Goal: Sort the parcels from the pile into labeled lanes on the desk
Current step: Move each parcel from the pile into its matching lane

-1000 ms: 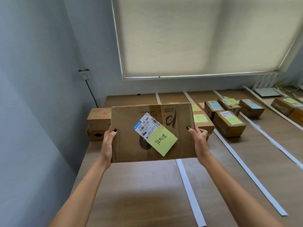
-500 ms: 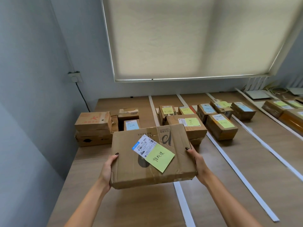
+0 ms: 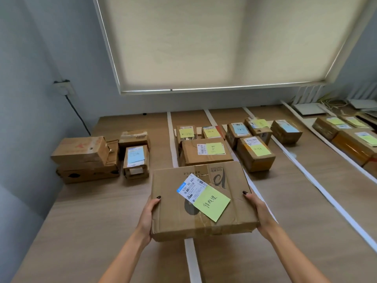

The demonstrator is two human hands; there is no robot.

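I hold a flat cardboard parcel (image 3: 204,203) with a white shipping label and a yellow-green sticky note, low over the desk (image 3: 91,221). My left hand (image 3: 148,217) grips its left edge and my right hand (image 3: 258,211) grips its right edge, thumbs on top. It hangs across a white tape strip (image 3: 191,260) that divides two lanes. Behind it lies a parcel with a yellow note (image 3: 206,152).
A pile of brown boxes (image 3: 85,158) and a box with a blue note (image 3: 135,161) sit at the back left. More noted parcels (image 3: 255,152) fill the middle lanes, others (image 3: 355,139) the far right. White tape strips (image 3: 318,180) run across the desk.
The parcel has come down from upright in front of me to nearly flat and lower over the desk. Both hands keep their hold.
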